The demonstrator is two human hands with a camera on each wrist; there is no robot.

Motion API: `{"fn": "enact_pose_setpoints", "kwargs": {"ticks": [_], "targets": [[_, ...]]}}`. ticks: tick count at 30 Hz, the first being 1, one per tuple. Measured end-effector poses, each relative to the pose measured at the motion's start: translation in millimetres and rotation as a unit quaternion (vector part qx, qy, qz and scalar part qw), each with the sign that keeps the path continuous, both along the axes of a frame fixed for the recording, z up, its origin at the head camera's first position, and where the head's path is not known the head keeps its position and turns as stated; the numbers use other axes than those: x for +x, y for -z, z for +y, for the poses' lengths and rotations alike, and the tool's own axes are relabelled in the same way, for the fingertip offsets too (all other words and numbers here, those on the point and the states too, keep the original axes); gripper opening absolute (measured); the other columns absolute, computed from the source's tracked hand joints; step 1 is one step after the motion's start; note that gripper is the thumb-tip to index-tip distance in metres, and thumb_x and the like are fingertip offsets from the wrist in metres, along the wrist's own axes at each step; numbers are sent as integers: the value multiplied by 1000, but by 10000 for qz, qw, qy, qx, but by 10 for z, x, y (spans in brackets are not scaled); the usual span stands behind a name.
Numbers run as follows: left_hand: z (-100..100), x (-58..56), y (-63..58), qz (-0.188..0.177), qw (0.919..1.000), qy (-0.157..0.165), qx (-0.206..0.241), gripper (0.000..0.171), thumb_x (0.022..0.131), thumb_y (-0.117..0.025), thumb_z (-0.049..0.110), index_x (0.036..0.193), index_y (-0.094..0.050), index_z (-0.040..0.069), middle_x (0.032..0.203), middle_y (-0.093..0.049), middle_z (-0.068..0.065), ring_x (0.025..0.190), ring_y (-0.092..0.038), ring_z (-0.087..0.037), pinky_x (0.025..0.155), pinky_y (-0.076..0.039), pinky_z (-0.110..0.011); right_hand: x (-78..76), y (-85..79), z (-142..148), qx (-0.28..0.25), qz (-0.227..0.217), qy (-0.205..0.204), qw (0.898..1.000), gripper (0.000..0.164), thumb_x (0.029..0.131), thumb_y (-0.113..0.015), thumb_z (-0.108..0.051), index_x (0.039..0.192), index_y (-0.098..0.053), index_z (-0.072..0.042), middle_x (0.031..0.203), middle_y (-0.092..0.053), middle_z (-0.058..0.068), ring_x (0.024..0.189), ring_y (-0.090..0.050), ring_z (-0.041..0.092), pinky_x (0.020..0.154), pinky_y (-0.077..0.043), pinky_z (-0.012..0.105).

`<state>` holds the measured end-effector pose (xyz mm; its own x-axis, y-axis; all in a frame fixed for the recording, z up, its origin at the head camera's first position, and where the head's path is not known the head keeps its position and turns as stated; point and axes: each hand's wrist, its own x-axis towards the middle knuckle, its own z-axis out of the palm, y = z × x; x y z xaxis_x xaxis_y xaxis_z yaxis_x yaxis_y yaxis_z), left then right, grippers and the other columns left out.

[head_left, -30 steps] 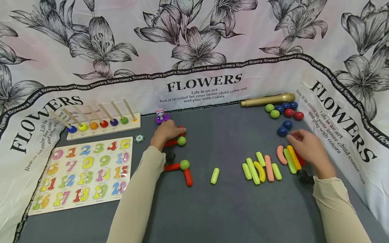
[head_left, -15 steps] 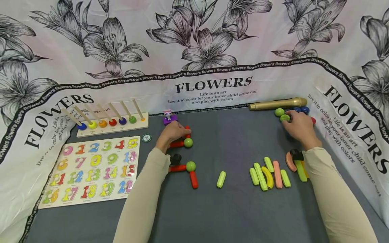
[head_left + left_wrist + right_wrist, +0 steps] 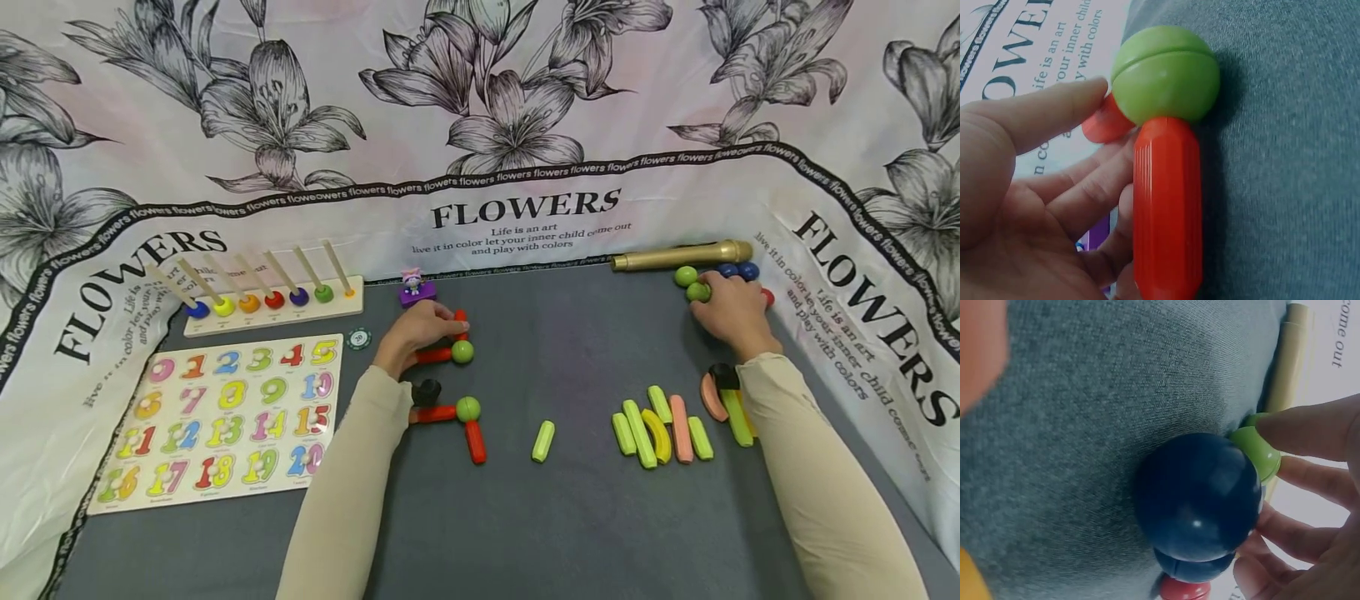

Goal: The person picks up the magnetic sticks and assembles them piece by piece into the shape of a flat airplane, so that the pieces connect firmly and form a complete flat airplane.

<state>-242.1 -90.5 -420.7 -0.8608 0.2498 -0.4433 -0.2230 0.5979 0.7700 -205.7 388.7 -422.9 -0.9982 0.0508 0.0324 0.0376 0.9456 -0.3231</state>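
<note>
Fingers of my left hand [image 3: 416,333] pinch a short red stick [image 3: 461,317] that joins a green ball [image 3: 462,352]. A second red stick [image 3: 1167,206] sticks out of the same ball, beside the hand in the left wrist view. Nearer to me lies a similar joint, a green ball [image 3: 468,408] with two red sticks [image 3: 476,442]. At the back right, my right hand [image 3: 735,312] holds a green ball [image 3: 1259,452] between thumb and finger. Dark blue balls [image 3: 1197,497] and a red ball [image 3: 1185,589] lie beside that hand, partly hidden in the head view.
Several light green sticks [image 3: 636,433], a yellow curved piece [image 3: 659,437] and a pink stick [image 3: 681,429] lie at right. A gold microphone [image 3: 678,256] rests at the back. On the left are a number board [image 3: 217,421], a peg stand [image 3: 273,310] and a small purple-based figure [image 3: 417,293].
My right hand has moved away from beside the blue balls, farther back to the green balls, and taken hold of one. My left hand stays at the red stick.
</note>
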Motion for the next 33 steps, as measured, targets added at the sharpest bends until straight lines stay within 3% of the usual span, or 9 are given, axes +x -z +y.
{"fn": "enact_pose_setpoints", "kwargs": {"ticks": [2,6,10,17,21,25,33], "targets": [[-30,-2,9,67,9999,107,73,41,103,-74,28,131,-66,-1,120,-59,-10,102,-51,-24,88,-44,-35,-36,20,-6,159,22,-83,9998,43,98,-60,-9,131,-52,16,119,-54,46,109,-44,70,91,-32,79],[-71,-11,29,141,9995,234,151,40,103,-74,28,130,-66,0,128,-59,-13,108,-50,-27,93,-43,-38,-106,54,-35,477,199,-347,9981,34,93,-61,-6,120,-54,14,105,-59,44,94,-48,66,86,-35,80],[-79,-25,56,199,9992,305,171,41,103,-73,29,131,-67,0,129,-60,-14,110,-51,-28,95,-43,-39,-146,49,-200,512,292,-547,9968,31,95,-65,-9,115,-55,13,95,-61,40,87,-50,64,77,-41,75],[-74,-2,86,37,9993,-3,373,36,102,-75,29,127,-67,4,126,-60,-12,111,-51,-28,94,-42,-41,-255,-8,-831,-758,17,-785,9940,41,103,-70,-19,125,-57,12,100,-65,30,89,-61,45,80,-47,59],[-65,33,83,-190,9978,-205,599,33,102,-76,27,125,-67,5,125,-58,-11,109,-50,-27,88,-42,-39,-317,24,-1250,-1425,-123,-943,9852,40,104,-71,-23,125,-58,9,114,-69,32,100,-66,45,87,-50,57],[-56,49,93,-172,9975,-261,634,31,102,-76,27,124,-68,6,123,-58,-11,107,-50,-27,87,-42,-39,-380,56,-1699,-2012,-340,-1133,9724,37,105,-70,-24,125,-59,5,121,-69,32,111,-67,46,94,-51,57],[-53,67,121,-60,9975,-292,643,33,101,-76,26,125,-68,5,124,-61,-11,108,-53,-27,91,-45,-39,-515,117,-2475,-2995,-852,-1339,9408,43,108,-67,-33,130,-64,3,129,-67,23,116,-64,37,95,-52,50]]}}
